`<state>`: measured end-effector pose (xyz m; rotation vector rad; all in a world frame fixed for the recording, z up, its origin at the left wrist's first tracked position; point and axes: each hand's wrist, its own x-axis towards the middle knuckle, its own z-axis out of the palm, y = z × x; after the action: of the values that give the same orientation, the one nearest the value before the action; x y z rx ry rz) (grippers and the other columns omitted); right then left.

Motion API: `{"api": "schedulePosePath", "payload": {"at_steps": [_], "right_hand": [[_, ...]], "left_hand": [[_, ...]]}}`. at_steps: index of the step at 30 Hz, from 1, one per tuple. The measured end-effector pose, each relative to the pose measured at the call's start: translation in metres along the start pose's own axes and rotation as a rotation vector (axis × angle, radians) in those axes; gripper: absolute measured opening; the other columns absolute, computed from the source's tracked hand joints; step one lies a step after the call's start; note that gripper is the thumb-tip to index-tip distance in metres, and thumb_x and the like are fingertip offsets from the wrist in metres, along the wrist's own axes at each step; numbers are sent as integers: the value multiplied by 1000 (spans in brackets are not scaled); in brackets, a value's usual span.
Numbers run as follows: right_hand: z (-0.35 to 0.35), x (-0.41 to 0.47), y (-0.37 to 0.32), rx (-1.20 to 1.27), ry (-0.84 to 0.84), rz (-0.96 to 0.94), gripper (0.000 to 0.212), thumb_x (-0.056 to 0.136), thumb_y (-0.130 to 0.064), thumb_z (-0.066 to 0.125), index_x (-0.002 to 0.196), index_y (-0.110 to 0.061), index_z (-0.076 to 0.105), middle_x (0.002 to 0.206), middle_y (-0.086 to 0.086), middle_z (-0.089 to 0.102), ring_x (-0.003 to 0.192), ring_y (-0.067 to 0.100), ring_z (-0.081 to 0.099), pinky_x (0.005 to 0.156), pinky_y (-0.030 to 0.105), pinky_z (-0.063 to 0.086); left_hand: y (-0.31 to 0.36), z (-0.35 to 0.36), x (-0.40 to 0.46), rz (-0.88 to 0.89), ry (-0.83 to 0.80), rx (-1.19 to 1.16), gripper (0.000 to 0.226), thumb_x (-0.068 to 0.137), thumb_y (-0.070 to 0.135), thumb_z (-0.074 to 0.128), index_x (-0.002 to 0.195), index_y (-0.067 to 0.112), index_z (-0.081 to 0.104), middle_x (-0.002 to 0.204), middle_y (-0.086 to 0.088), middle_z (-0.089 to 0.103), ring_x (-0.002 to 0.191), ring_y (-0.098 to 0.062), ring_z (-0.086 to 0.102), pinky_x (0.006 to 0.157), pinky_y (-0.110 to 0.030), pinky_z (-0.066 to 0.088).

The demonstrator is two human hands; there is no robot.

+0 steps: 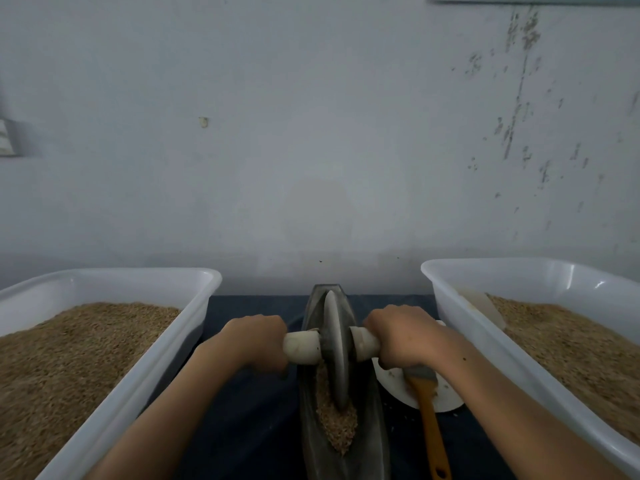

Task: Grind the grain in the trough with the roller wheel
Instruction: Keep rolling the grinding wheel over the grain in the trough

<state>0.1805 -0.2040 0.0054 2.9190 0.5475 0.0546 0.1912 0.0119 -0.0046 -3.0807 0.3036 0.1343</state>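
Dim, even, bluish light; shadows soft. Small glare streaks sit on the right tub (568,282) far wall. Wide-angle distortion bows both tubs outward. Grain in the left tub (114,282) smears near the frame edge.

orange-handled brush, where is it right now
In the head view the orange-handled brush lies right of the trough, its head on the white plate, just under the right hand.

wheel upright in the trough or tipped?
Upright. The wheel stands on edge in the trough, in the grain; left hand and right hand grip its handles.
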Motion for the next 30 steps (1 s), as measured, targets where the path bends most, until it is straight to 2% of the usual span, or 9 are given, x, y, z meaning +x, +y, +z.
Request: {"api": "schedulePosePath", "payload": {"at_steps": [3, 6, 10, 14, 17, 21, 24, 27, 30], "right_hand": [[9, 3, -2, -12, 150, 25, 18, 85, -12, 57, 102, -18, 59, 96, 3, 63, 85, 22, 61, 66, 29, 36], [18, 9, -2, 27, 286, 73, 13, 88, -15, 54, 97, -23, 48, 98, 1, 63, 88, 23, 60, 68, 31, 36], [30, 13, -2, 36, 404, 121, 17, 90, -16, 53, 103, -22, 45, 97, -1, 63, 85, 20, 59, 67, 29, 35], [24, 9, 0, 30, 339, 86, 15, 89, -16, 55, 100, -23, 46, 97, 0, 63, 86, 21, 59, 68, 29, 34], [12, 3, 1, 31, 158, 37, 14, 86, -14, 57, 94, -23, 49, 98, 2, 62, 87, 21, 59, 69, 29, 36], [3, 1, 2, 17, -9, -2, 16, 82, -18, 63, 96, -20, 55, 88, 0, 58, 75, 17, 53, 63, 28, 36], [7, 3, 3, 25, 18, 24, 18, 82, -15, 61, 98, -20, 57, 95, 2, 63, 79, 19, 57, 63, 28, 38], [16, 7, 3, 65, 171, 66, 15, 85, -13, 54, 93, -24, 50, 98, 1, 64, 89, 22, 61, 69, 30, 39], [25, 10, 0, 39, 339, 101, 13, 90, -17, 52, 99, -22, 45, 98, 0, 64, 88, 22, 61, 72, 31, 42]], "left_hand": [[-1, 3, 2, -13, 74, 12, 38, 74, 39, 70, 106, 22, 60, 86, 6, 56, 79, -14, 54, 69, -28, 41], [1, 7, 5, -12, 276, 61, 28, 78, 39, 63, 102, 25, 60, 93, 5, 64, 87, -17, 61, 68, -28, 40], [4, 13, 6, -6, 506, 82, 21, 85, 37, 55, 104, 28, 55, 97, 5, 62, 88, -16, 59, 67, -28, 35], [3, 11, 4, -8, 420, 102, 24, 84, 36, 58, 106, 25, 57, 99, 4, 63, 89, -15, 60, 68, -27, 36], [2, 5, 3, -10, 221, 113, 35, 80, 37, 64, 110, 22, 58, 101, 2, 64, 90, -16, 61, 69, -28, 39], [-1, 0, -1, -23, -10, 20, 45, 75, 38, 71, 113, 19, 58, 99, 1, 63, 84, -16, 56, 72, -29, 42], [3, 2, -1, -38, 112, 79, 37, 77, 36, 67, 109, 20, 58, 88, 5, 57, 80, -16, 55, 69, -29, 40], [7, 8, 3, -38, 350, 144, 25, 85, 32, 58, 108, 23, 57, 98, 3, 62, 90, -18, 59, 68, -29, 36], [7, 13, 4, -32, 473, 100, 20, 87, 32, 55, 106, 26, 55, 99, 4, 62, 89, -16, 58, 68, -28, 34]]}}
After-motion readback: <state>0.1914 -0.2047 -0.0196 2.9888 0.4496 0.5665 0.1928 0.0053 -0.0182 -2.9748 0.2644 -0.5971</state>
